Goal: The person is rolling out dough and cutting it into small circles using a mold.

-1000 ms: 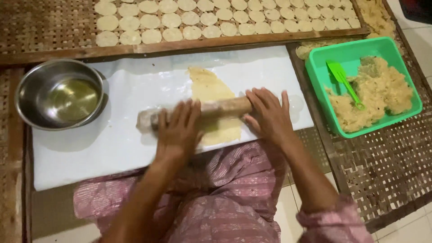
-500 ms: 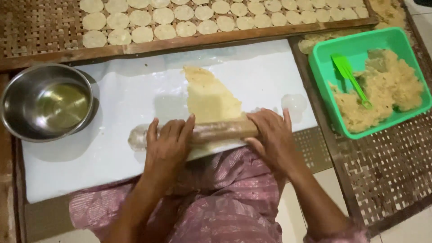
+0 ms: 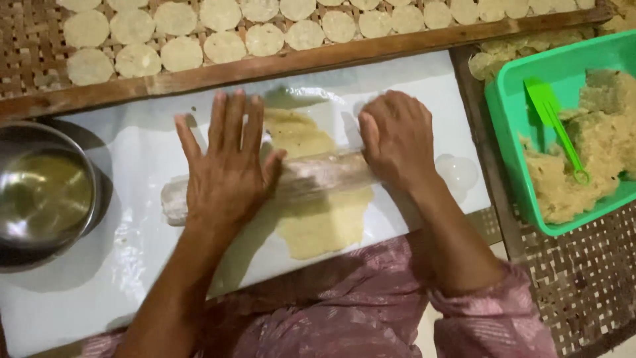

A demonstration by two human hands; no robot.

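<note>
**Both palms on the roller, dough stretched thin beneath**

The rolling pin (image 3: 318, 182) lies crosswise on the white board (image 3: 119, 265), and everything else can be placed from it. The left hand (image 3: 225, 166) presses flat on its left part, fingers straight and spread wide, pointing away from the person. The right hand (image 3: 397, 139) rests on its right part, fingers loosely curved over the top and close together; neither hand grips, both simply bear down with the palm. The pin's pale left end pokes out past the left hand, and its rounded right end shows beyond the right wrist.

Under the pin runs the sheet of dough (image 3: 324, 225), a long yellowish strip reaching out on the far side of the pin and back on the near side, towards the person's pink patterned clothing (image 3: 344, 318).

Left of the pin, at the board's edge, sits a steel bowl (image 3: 46, 192) with cloudy liquid in it. Right of the pin, off the board, a green tub (image 3: 503, 132) holds a crumbly mass of raw dough (image 3: 583, 166) with a green spatula (image 3: 553, 126) lying on it. Beyond the pin, past a wooden rail (image 3: 298, 59), rows of round dough discs (image 3: 225, 46) cover a woven tray. Nothing lies across the pin's path on the board.
</note>
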